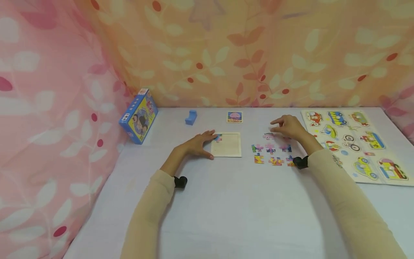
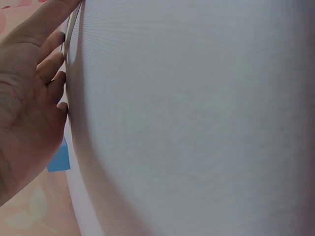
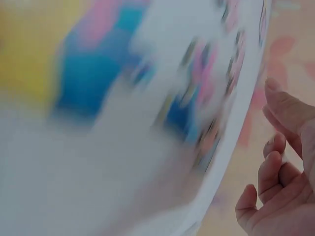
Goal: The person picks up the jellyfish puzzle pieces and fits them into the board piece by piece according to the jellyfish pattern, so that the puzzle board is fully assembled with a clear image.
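Observation:
In the head view my left hand (image 1: 198, 144) rests at the left edge of a square cream tray (image 1: 240, 145), fingertips at its upper left and thumb at the lower left. One puzzle piece (image 1: 219, 137) lies in the tray's upper left corner, partly covered by the fingers. My right hand (image 1: 289, 127) is above the table just over the loose pieces, such as a pink piece (image 1: 268, 136), with no piece visible between its fingers. Other jigsaw pieces (image 1: 271, 148) lie in rows right of the tray. The right wrist view shows the right hand (image 3: 288, 162) with thumb extended and fingers bent.
A small picture card (image 1: 234, 117) lies behind the tray. Further left are a blue block (image 1: 191, 117) and an upright blue box (image 1: 139, 117). A large board with vehicle pictures (image 1: 347, 153) lies on the right, partly under the right forearm. Patterned cloth (image 1: 213, 54) stands behind the table.

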`<state>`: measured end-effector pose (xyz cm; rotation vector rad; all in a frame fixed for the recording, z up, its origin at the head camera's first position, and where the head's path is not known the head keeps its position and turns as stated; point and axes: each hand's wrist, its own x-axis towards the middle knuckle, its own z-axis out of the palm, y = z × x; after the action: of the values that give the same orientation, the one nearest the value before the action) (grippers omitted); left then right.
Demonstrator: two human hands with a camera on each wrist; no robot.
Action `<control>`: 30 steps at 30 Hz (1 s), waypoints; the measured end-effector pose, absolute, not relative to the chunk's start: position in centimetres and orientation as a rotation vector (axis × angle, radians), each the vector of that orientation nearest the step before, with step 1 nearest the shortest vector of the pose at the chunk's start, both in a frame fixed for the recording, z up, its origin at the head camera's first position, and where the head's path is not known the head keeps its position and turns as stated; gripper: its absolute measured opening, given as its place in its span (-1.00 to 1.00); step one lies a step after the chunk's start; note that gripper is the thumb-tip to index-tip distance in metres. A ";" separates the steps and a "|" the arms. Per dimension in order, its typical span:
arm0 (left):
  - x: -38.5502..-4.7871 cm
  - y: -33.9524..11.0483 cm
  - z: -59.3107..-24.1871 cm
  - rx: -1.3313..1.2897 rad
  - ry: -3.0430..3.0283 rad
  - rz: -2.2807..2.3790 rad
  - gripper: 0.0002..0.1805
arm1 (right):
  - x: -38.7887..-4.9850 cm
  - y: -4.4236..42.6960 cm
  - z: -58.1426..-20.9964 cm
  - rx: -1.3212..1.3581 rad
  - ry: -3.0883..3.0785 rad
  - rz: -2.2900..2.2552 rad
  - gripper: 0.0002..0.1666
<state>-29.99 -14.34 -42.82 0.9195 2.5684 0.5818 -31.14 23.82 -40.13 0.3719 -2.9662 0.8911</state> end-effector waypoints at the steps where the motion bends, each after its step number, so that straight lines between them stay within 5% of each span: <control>1: -29.9 -14.6 -42.9 0.912 2.576 0.576 0.03 | -31.1 24.4 -40.3 0.375 -2.970 0.886 -0.59; 30: -29.9 -14.5 -42.9 0.925 2.558 0.675 0.02 | -30.5 26.0 -41.6 0.668 -3.046 0.880 -0.69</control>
<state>-29.85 -14.54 -42.95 0.9251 2.5581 0.6751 -30.48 25.95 -41.64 0.6683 -3.0464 0.8797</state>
